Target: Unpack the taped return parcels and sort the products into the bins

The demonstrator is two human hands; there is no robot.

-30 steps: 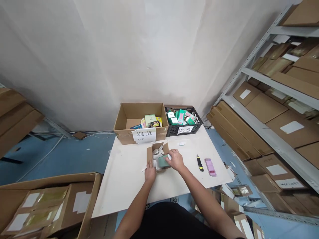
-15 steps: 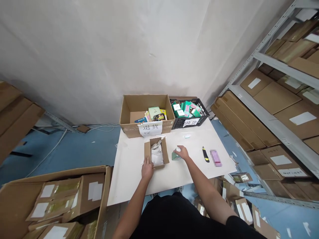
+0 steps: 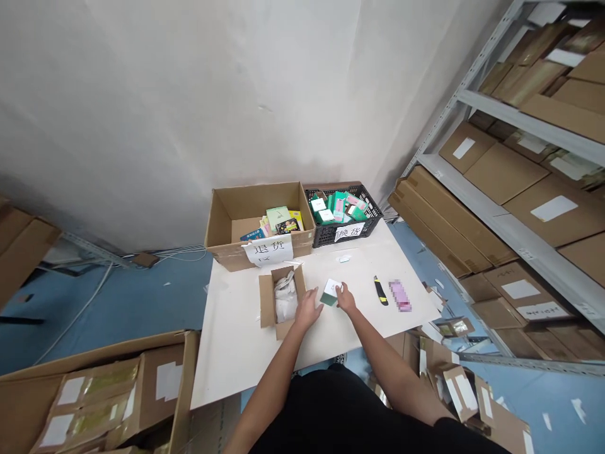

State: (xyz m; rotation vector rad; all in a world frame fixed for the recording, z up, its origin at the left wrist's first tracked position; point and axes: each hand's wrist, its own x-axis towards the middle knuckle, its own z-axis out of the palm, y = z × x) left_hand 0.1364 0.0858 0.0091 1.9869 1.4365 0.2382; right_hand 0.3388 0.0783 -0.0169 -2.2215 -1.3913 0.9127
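A small green and white box (image 3: 329, 292) lies on the white table (image 3: 236, 340). My right hand (image 3: 346, 299) rests against its right side, fingers curled on its edge. My left hand (image 3: 307, 309) is just left of it, fingers apart, between the box and a small open cardboard carton (image 3: 267, 301) stuffed with white packing paper (image 3: 285, 301). Neither hand lifts the box off the table.
At the table's back stand a labelled cardboard box (image 3: 231, 217) with several products and a black crate (image 3: 331, 236) of green boxes. A black and yellow utility knife (image 3: 379, 290) and a pink item (image 3: 399, 296) lie to the right. Metal shelves (image 3: 515, 189) hold cartons; a big carton (image 3: 94, 391) sits lower left.
My right hand took the green box out of the small carton and set it on the table to the right. My left hand left the carton's edge and came toward the box.
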